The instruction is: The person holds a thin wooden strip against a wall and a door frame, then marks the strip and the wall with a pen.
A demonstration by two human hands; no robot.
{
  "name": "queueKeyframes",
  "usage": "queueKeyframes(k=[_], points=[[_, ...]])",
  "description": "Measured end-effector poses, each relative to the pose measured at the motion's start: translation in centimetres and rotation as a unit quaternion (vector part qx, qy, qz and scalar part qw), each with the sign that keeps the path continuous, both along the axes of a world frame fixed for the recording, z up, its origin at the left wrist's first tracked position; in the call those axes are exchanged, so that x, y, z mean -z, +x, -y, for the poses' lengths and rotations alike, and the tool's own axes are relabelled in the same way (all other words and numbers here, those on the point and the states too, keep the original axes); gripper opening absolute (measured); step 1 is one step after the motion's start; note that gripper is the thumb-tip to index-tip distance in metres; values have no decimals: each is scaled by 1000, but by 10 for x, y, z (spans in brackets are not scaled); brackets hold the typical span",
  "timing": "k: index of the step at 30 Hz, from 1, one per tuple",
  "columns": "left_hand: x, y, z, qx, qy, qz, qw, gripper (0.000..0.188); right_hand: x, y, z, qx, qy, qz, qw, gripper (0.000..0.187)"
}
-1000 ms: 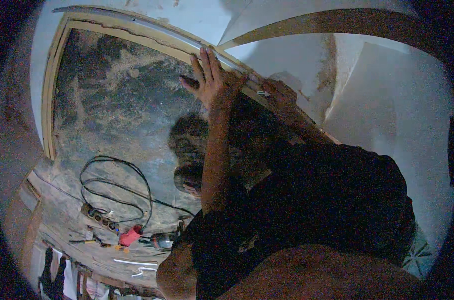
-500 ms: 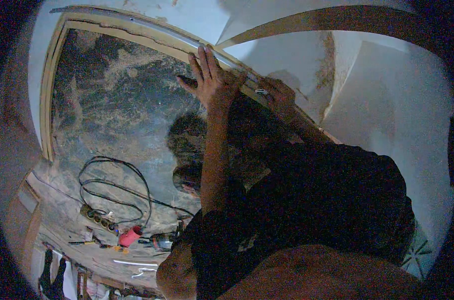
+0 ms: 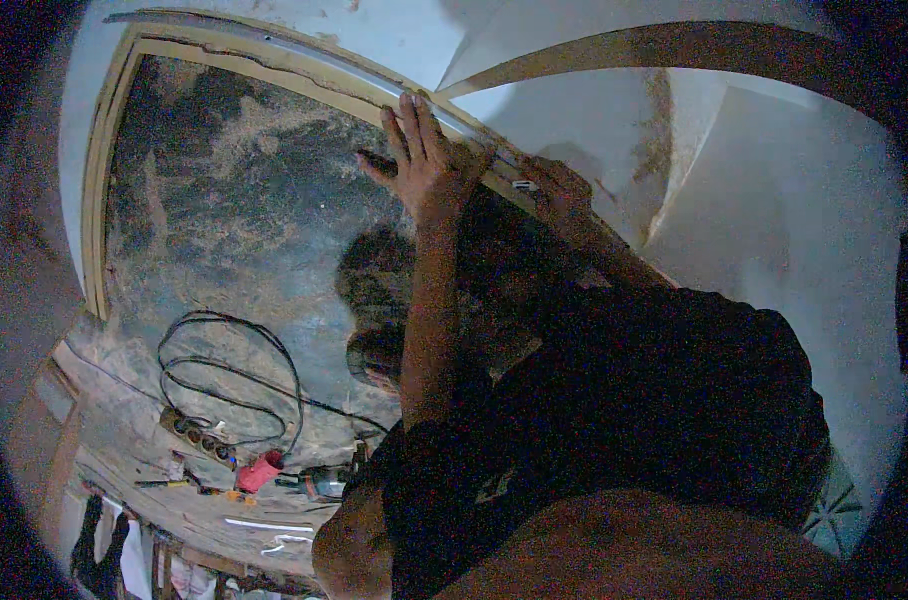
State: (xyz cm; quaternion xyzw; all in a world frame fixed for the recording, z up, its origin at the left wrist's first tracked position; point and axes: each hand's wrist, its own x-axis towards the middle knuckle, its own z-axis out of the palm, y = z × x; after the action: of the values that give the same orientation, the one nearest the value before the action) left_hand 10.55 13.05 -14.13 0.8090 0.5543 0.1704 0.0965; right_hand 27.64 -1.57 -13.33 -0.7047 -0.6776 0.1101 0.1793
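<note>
Hardly a shift: left hand (image 3: 426, 165) still spread over the wooden frame (image 3: 329, 90), probably steadying it, right hand (image 3: 566, 200) curled just right, grip unclear.

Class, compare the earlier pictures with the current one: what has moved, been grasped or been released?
Nothing has visibly moved, and neither hand has visibly taken hold of or let go of anything. The left hand stays spread over the pale wooden frame, the right hand beside it; the black cable and power strip lie as before.
</note>
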Motion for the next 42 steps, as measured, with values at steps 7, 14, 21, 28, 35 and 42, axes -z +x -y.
queueKeyframes(k=[7, 14, 21, 28, 35, 42], points=[[-7, 6, -1, -14, -25, 27, 999, 120, -19, -5, -10, 3, -27, 14, 1000, 43], [-10, 6, 0, -16, 3, -56, 998, 117, -66, -13, -27, 25, 13, 28, 999, 34], [-10, 5, 2, -7, -36, 13, 999, 112, -107, -22, -69, 191, 113, -453, 863, 32], [-14, 0, 3, -4, -52, 35, 998, 115, -126, -7, -104, 276, 100, -696, 655, 40], [-12, 2, 3, -15, -25, 9, 1000, 113, -117, 3, -94, 246, 78, -623, 738, 36], [-17, 1, 2, -11, -36, 30, 999, 103, -108, -30, -96, 123, 12, -229, 965, 19]])
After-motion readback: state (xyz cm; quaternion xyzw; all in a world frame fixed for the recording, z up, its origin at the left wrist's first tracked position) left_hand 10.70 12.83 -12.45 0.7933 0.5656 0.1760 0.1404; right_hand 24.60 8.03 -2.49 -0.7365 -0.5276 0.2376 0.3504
